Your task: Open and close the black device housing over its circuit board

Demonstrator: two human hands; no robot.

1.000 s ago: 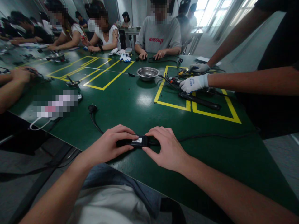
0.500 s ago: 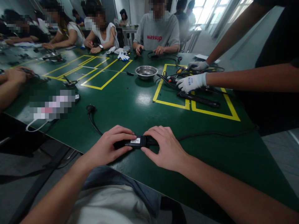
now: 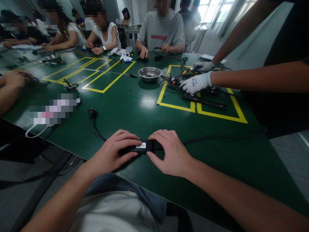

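Observation:
A small black box (image 3: 142, 146) with a white label lies near the table's front edge, with a cable at each end. My left hand (image 3: 120, 146) grips its left part, fingertips over the label and thumb along the near side. Around its right end are the fingers and thumb of my right hand (image 3: 166, 151). From the left side a black cable runs to a plug (image 3: 92, 112) lying on the table. Another black cable (image 3: 217, 137) leads off to the right, passing behind my right hand.
A steel bowl (image 3: 150, 74) stands mid-table. Gloved hands (image 3: 196, 83) of a person at the right work over cables and black parts inside yellow tape (image 3: 176, 107). A pixelated item (image 3: 54, 109) lies at the left. Other people sit across the green table (image 3: 135, 119).
Across the table, the person in the grey shirt has lowered one hand onto the tabletop and holds a cable in the other. My hands stay around the black box.

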